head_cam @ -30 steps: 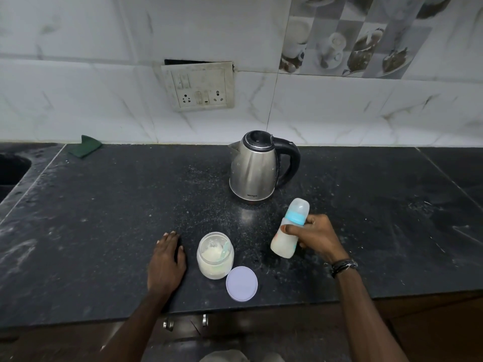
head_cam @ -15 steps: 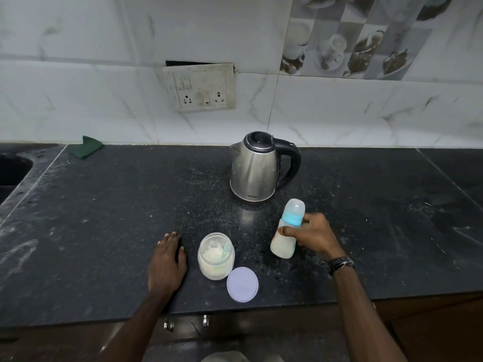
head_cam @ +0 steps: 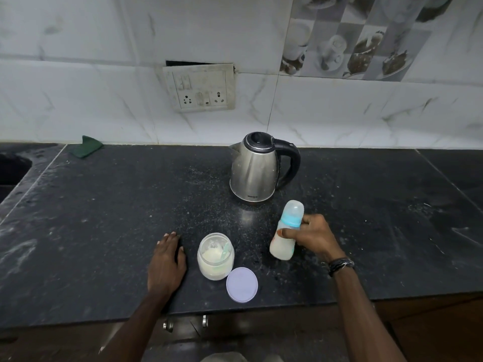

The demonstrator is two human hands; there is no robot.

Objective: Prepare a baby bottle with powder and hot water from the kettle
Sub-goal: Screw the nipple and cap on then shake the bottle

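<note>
**Translucent baby bottle, capped, held tilted over black counter**

Item: baby bottle (head_cam: 283,239), clear plastic body filled with milky white liquid, blue collar, frosted dome cap on top. Long axis tilted: cap end leans up and away to the right, toward the kettle (head_cam: 257,168); base points down toward the counter's (head_cam: 104,218) near edge, whether it touches the counter cannot be told.

Holder: right hand (head_cam: 311,237), fingers wrapped closed around the bottle's middle, dark band at the wrist.

Left hand (head_cam: 167,265): lying flat and open on the counter, holding nothing, just beside the powder jar (head_cam: 215,257).

Powder jar: open, pale powder and a scoop inside. Lavender lid (head_cam: 242,284) lies flat, touching the jar's front right.

Kettle: steel, black handle to the right, lid closed.
</note>
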